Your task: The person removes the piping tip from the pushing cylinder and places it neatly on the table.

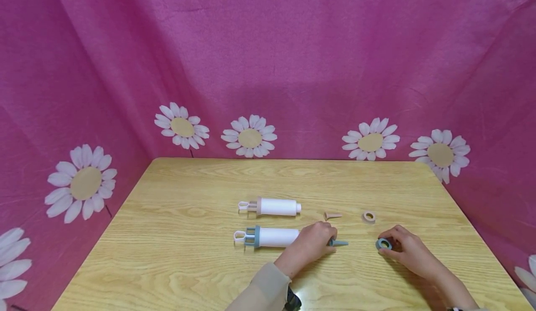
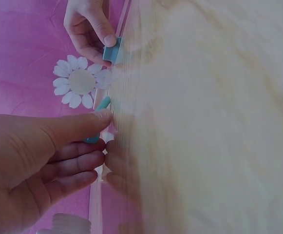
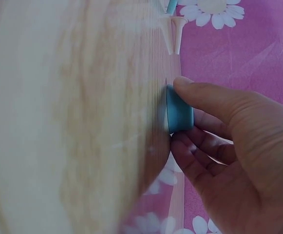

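My left hand (image 1: pixel 313 242) pinches a small teal funnel-shaped nozzle (image 1: pixel 340 243) by its wide end, its thin stem pointing right. In the left wrist view, thumb and fingers close around this nozzle (image 2: pixel 103 103) right at the tabletop. My right hand (image 1: pixel 408 249) holds a teal ring cap (image 1: pixel 384 244) between thumb and fingers; the right wrist view shows the cap (image 3: pixel 181 111) against the table. Under my left wrist lies a white syringe-like tube (image 1: pixel 277 237) with a teal collar and white loop handle, its right end hidden by the hand.
Behind it lies a matching white tube (image 1: pixel 278 207) with a beige collar. A beige nozzle (image 1: pixel 333 215) and a beige ring cap (image 1: pixel 369 216) lie to its right. The wooden table (image 1: pixel 188 274) is bordered by a pink flowered cloth (image 1: pixel 293 69).
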Available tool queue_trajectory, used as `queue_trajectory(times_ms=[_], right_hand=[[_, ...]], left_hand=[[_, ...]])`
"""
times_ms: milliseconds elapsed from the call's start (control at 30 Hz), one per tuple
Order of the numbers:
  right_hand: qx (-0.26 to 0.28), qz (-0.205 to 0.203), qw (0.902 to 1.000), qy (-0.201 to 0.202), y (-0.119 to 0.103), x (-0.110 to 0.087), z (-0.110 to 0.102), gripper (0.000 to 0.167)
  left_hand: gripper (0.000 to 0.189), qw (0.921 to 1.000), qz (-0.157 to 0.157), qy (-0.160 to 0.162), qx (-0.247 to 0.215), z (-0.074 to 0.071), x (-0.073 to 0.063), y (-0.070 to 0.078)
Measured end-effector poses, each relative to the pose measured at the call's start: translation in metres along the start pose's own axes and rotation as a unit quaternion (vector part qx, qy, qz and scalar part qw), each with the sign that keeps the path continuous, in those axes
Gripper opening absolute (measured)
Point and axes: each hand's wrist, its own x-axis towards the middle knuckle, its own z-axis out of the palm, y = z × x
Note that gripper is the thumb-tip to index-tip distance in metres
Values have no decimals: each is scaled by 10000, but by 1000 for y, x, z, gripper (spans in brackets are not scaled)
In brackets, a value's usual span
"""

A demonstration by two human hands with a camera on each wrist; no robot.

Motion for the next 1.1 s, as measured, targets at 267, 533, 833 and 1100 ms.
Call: queue_trajectory(times_ms=[267, 533, 833, 1100], right_hand=[[8, -20, 10000, 17, 0, 0, -1, 25], [12, -138, 9999, 86, 1, 0, 0, 25], [26, -280, 9993, 262, 3, -1, 2, 28], [92, -206, 9993, 282, 3, -1, 1, 28]], left_hand=[[21, 9989, 92, 91, 450, 3, 0, -1], [21, 9992, 110, 29, 374, 3, 1, -1], [21, 9996, 121, 68, 255, 4, 1, -2], [21, 9998, 36, -73, 154, 4, 2, -1]])
